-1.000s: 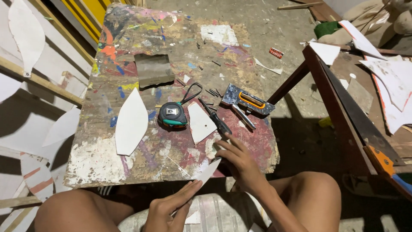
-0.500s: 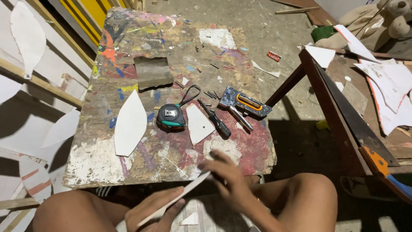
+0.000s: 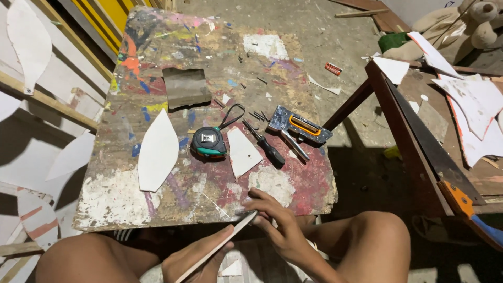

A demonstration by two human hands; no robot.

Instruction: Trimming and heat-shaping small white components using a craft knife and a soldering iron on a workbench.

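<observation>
My left hand (image 3: 196, 259) holds a thin pale board piece (image 3: 220, 246) edge-on at the bottom, below the near edge of a paint-splattered board (image 3: 209, 68). My right hand (image 3: 275, 220) pinches the upper tip of that piece, fingers curled, resting at the board's near edge. On the board lie a leaf-shaped white cutout (image 3: 157, 152), a black and green tape measure (image 3: 208, 142), a smaller white pointed cutout (image 3: 243, 152), a black-handled screwdriver (image 3: 264, 144) and a grey and orange staple gun (image 3: 298, 126).
A dark sandpaper sheet (image 3: 186, 86) lies on the board farther back. A dark wooden frame (image 3: 414, 136) with a handsaw (image 3: 445, 167) stands at right, with white cutouts (image 3: 471, 105) beyond it. More white leaf shapes (image 3: 29, 39) lie left. My bare knees flank the hands.
The pale piece has turned from flat-facing to edge-on between my hands. My right hand moved down from the board's surface to its near edge, gripping the piece's tip.
</observation>
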